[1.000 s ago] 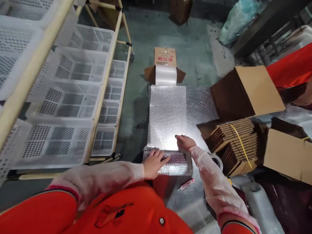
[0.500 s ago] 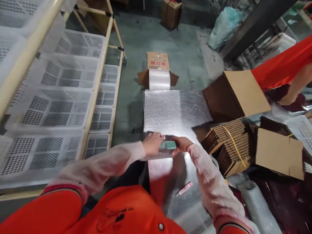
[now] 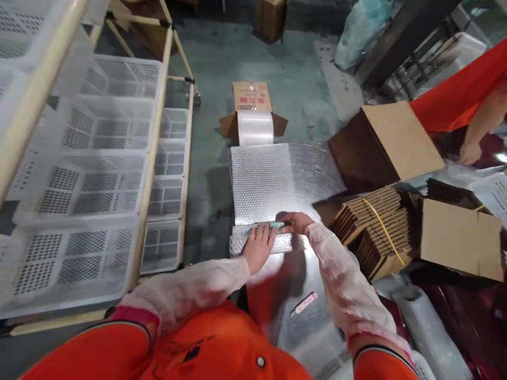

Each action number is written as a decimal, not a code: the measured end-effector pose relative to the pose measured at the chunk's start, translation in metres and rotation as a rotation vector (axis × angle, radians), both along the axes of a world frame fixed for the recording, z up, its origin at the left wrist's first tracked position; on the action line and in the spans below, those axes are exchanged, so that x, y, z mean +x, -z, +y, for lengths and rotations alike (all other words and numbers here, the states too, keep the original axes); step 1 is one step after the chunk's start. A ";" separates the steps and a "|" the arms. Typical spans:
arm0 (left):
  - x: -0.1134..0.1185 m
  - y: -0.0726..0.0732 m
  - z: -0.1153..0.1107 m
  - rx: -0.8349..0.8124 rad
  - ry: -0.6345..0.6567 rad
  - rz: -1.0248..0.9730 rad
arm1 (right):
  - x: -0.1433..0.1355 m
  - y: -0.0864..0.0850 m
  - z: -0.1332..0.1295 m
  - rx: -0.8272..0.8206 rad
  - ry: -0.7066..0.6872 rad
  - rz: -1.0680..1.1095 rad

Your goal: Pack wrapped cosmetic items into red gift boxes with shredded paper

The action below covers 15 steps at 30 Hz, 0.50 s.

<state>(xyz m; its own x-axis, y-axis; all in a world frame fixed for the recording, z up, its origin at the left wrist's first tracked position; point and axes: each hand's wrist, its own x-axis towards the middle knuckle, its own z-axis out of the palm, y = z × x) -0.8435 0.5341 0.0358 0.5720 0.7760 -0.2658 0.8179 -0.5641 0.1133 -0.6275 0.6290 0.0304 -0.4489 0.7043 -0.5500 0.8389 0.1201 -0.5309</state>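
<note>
A strip of bubble wrap [image 3: 262, 179] runs toward me over a shiny metal table [image 3: 317, 169] from a roll in an open carton [image 3: 252, 96] on the floor. Its near end is rolled around a green, flat item [image 3: 261, 229]. My left hand [image 3: 258, 247] presses flat on this wrapped bundle [image 3: 277, 243]. At the bundle's right end, my right hand [image 3: 293, 222] grips its far edge with the fingers curled over it.
White perforated crates [image 3: 99, 179] fill a rack at left. A pink cutter [image 3: 303, 303] lies on the table near me. Bundled flat cartons [image 3: 374, 224] and open brown boxes [image 3: 386, 142] crowd the right side. Another person's orange sleeve and hand [image 3: 471, 152] reach in at far right.
The bundle has been rolled farther from me along the strip, taking up more wrap. Both hands moved with it, and my left hand now lies flat on top.
</note>
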 end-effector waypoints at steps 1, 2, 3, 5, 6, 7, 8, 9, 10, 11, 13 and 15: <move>0.001 0.001 -0.013 -0.019 0.008 -0.003 | 0.003 0.000 -0.013 -0.019 -0.001 0.006; 0.001 0.000 -0.026 -0.044 0.017 -0.010 | 0.005 0.001 -0.027 -0.038 -0.004 0.021; 0.000 -0.001 -0.038 -0.070 0.022 -0.015 | 0.006 0.001 -0.041 -0.049 -0.009 0.044; -0.001 -0.007 -0.062 -0.118 0.026 -0.024 | 0.008 0.002 -0.066 -0.042 -0.015 0.104; 0.000 -0.011 -0.072 -0.137 0.039 -0.040 | 0.008 0.002 -0.077 -0.031 -0.015 0.130; 0.003 -0.016 -0.082 -0.157 0.069 -0.071 | 0.009 0.001 -0.085 -0.012 -0.007 0.150; 0.008 -0.019 -0.091 -0.182 0.120 -0.117 | 0.010 0.000 -0.092 0.024 0.023 0.161; 0.017 -0.022 -0.098 -0.216 0.196 -0.170 | 0.012 -0.003 -0.096 0.078 0.073 0.167; 0.029 -0.022 -0.105 -0.263 0.295 -0.216 | 0.015 -0.007 -0.099 0.151 0.142 0.175; 0.043 -0.021 -0.111 -0.311 0.403 -0.250 | 0.020 -0.012 -0.102 0.241 0.226 0.186; 0.076 -0.012 -0.117 -0.379 0.593 -0.278 | 0.031 -0.024 -0.106 0.405 0.402 0.196; 0.105 -0.001 -0.119 -0.392 0.689 -0.279 | 0.044 -0.036 -0.110 0.466 0.519 0.191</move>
